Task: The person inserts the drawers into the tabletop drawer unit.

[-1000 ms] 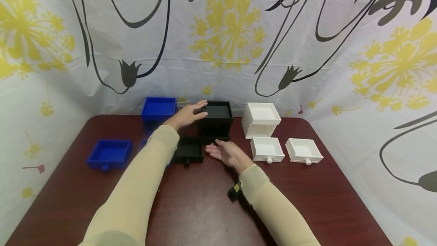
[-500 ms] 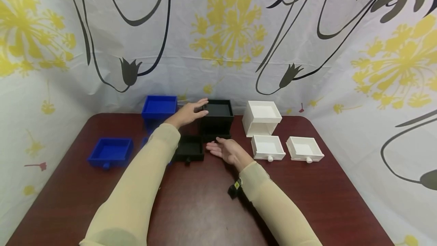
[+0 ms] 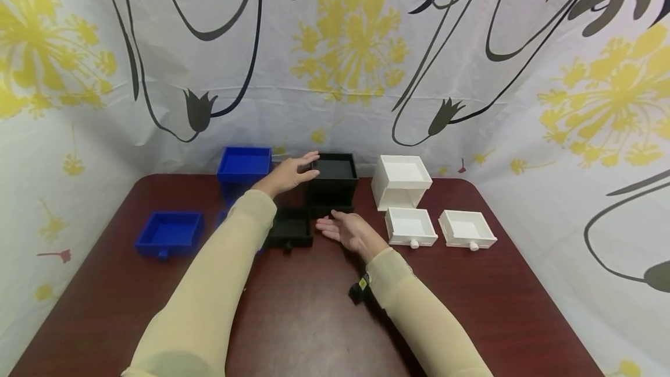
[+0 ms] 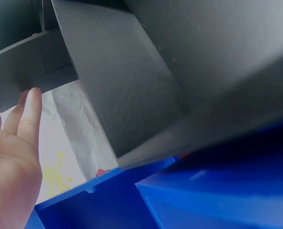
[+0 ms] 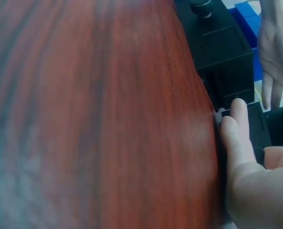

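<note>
My left hand (image 3: 287, 176) reaches to the upper left side of a small black drawer cabinet (image 3: 335, 169), fingers extended and thumb apart. In the left wrist view its fingertips (image 4: 34, 98) are right at the edge of a black panel. My right hand (image 3: 353, 233) lies low in front of the cabinet, palm turned up, with straight fingers pointing left. In the right wrist view a dark knob (image 5: 259, 155) shows between thumb and fingers, close to a low black drawer front (image 5: 258, 129). A separate black drawer (image 3: 290, 228) with a knob sits left of that hand.
A blue cabinet (image 3: 245, 162) stands at left, with a blue drawer (image 3: 170, 231) in front and another mostly hidden behind the left sleeve. At right are a white cabinet (image 3: 402, 170) and two white drawers, one nearer (image 3: 410, 227), one farther right (image 3: 467, 228). Patterned cloth (image 3: 335, 127) hangs behind.
</note>
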The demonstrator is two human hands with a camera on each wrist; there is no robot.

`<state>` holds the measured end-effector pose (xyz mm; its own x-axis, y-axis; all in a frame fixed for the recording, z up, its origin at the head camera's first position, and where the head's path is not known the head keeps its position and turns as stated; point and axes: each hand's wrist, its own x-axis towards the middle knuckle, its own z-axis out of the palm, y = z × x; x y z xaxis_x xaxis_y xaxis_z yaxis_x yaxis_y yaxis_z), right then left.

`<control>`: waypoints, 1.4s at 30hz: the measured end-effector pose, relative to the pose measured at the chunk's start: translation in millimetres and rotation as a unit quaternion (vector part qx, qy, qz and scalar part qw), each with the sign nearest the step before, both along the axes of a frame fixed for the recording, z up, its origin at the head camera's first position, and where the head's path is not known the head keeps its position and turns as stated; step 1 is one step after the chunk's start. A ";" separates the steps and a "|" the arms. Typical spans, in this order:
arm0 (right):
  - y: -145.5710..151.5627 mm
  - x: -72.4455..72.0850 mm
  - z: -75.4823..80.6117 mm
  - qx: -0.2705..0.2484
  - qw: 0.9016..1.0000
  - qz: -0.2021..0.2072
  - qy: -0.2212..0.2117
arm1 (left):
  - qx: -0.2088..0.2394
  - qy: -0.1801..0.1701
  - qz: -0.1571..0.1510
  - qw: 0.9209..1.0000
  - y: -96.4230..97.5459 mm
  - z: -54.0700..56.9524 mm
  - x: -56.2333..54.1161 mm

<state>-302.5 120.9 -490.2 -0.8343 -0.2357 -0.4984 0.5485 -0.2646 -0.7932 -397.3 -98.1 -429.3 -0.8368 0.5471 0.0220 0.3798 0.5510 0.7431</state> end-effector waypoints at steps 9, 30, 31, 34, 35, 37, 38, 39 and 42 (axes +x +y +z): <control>0.6 -0.5 0.4 0.000 1.000 0.000 0.000 | 0.001 -0.003 -0.005 1.000 0.3 1.7 1.4; 0.0 -1.3 -1.9 -0.003 1.000 -0.005 -0.001 | 0.002 -0.006 -0.004 1.000 1.3 -0.7 2.1; 0.0 -1.4 -1.8 -0.003 1.000 -0.005 -0.001 | 0.002 -0.007 -0.003 1.000 1.4 -0.5 2.2; -0.4 -2.2 -1.4 0.000 1.000 -0.008 -0.002 | 0.001 -0.009 -0.003 1.000 1.8 0.1 2.1; -0.6 -2.7 -1.4 0.000 1.000 -0.009 -0.002 | 0.000 -0.009 -0.002 1.000 2.0 0.6 2.1; -1.2 -3.8 -0.7 -0.003 1.000 -0.012 -0.004 | 0.001 -0.009 -0.001 1.000 2.2 1.4 2.4; -1.5 -4.1 -0.5 -0.004 1.000 -0.014 -0.004 | 0.001 -0.008 -0.001 1.000 2.4 1.9 2.6; -1.7 -4.5 -0.3 -0.005 1.000 -0.015 -0.005 | 0.003 -0.007 -0.001 1.000 2.4 2.2 2.7; -2.4 -4.7 0.1 -0.008 1.000 -0.017 -0.007 | 0.004 -0.005 0.001 1.000 1.9 1.7 3.6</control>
<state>-307.2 118.5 -490.1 -0.8356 -0.2142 -0.5059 0.5491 -0.2958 -0.7816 -393.8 -96.2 -427.6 -0.8377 0.5459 0.0174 0.3713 0.5458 0.7511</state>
